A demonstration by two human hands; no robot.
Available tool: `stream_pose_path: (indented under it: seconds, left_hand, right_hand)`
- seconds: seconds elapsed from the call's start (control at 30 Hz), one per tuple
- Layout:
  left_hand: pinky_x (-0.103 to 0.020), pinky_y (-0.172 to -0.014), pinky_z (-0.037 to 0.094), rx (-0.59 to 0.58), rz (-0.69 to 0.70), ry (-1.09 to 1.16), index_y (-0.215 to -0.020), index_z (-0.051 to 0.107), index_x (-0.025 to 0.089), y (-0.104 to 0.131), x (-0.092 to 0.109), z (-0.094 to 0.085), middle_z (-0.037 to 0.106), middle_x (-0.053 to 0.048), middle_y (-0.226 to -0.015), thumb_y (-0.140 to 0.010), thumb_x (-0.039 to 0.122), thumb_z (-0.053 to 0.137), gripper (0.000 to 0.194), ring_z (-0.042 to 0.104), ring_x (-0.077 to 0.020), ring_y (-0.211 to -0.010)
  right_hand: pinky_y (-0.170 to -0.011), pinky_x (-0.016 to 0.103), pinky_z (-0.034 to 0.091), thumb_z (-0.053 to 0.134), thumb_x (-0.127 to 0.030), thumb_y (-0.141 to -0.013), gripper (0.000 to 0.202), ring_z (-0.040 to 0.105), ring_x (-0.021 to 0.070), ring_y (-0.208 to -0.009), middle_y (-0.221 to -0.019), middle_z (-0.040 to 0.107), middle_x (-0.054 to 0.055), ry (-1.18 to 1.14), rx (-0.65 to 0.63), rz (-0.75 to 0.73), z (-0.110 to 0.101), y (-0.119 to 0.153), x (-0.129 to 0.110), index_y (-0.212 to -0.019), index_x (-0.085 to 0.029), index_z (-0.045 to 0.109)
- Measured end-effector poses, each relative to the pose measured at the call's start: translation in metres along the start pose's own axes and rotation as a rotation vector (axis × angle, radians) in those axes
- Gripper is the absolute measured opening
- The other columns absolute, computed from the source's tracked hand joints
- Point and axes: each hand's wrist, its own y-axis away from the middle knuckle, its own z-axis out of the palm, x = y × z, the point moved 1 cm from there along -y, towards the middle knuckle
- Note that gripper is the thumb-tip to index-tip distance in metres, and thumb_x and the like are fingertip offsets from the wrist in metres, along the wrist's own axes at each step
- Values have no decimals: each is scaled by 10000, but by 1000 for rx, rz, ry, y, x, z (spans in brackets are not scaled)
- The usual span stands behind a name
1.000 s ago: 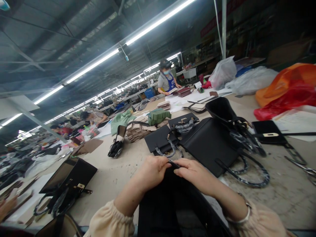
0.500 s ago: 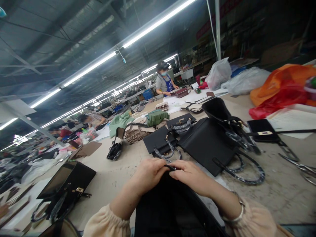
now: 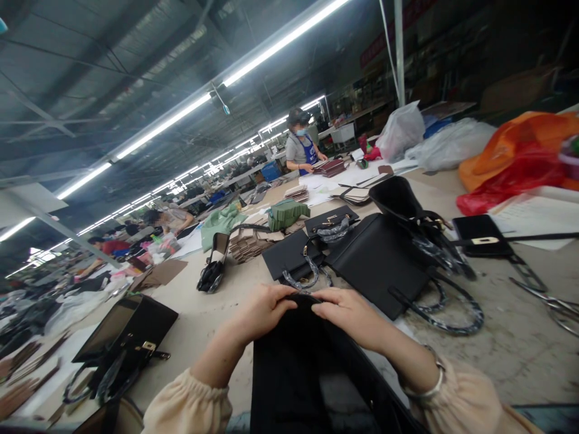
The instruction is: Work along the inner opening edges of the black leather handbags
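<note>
A black handbag [image 3: 289, 374] stands in front of me at the table's near edge, its dark inside facing up. My left hand [image 3: 265, 310] pinches the far rim of the bag between thumb and fingers. Gripping the same rim a little to the right is my right hand [image 3: 346, 313], thumb inside and fingers over the outer side. A short stretch of rim shows between the two hands. Just beyond them lie a black bag with wrapped handles [image 3: 292, 256] and a larger black bag [image 3: 380, 259].
An open black bag [image 3: 129, 337] sits at the left. Scissors [image 3: 549, 301] and a black strap piece [image 3: 484, 235] lie at the right. Brown stacked pieces [image 3: 248, 244] and a green bundle [image 3: 288, 215] are farther back. A co-worker [image 3: 301, 147] stands across the table.
My hands have moved slightly apart along the rim, the left one shifting left. More of the bag's rim and inside shows between them.
</note>
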Motion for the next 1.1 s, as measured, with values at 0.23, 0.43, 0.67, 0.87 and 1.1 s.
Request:
stream_pose_path:
  seconds: [0.23,0.43,0.67,0.87,1.1]
  left_hand:
    - [-205,-623,382,133,-91,-33,-817,663,191,17,-11,3,664,-2,-720,-876,245,475,204,583,-116,-667]
    - [-210,-553,318,238,-177,-11,-626,590,165,11,-7,9,518,30,-553,-852,265,494,264,479,-93,-553]
    - [-278,-706,465,359,-393,758,-878,691,143,26,-12,21,704,-64,-858,-886,546,353,526,629,-185,-808]
    - [-374,-938,462,794,-555,1381,-982,683,143,81,-14,101,689,-129,-1076,-763,610,550,533,629,-257,-1029]
    - [-460,-963,459,902,-681,1335,-892,708,158,117,6,147,719,-116,-996,-688,599,634,492,639,-320,-1014]
  right_hand:
    - [-693,257,416,494,-287,-814,235,612,187,-806,-845,701,-8,-32,-17,28,-3,0,4,-858,-209,711]
    - [-758,280,443,472,-340,-837,296,624,214,-857,-900,720,12,-13,5,20,-3,-1,4,-907,-209,728]
    - [-867,329,434,482,-401,-847,367,613,243,-997,-1078,696,52,18,6,21,-14,1,5,-1078,-210,693]
    - [-837,333,438,451,-381,-851,358,626,247,-959,-1025,713,51,22,48,9,-20,4,7,-1008,-201,717]
    - [-847,334,430,467,-406,-839,365,615,267,-987,-1012,716,52,23,55,19,-22,7,11,-964,-193,735]
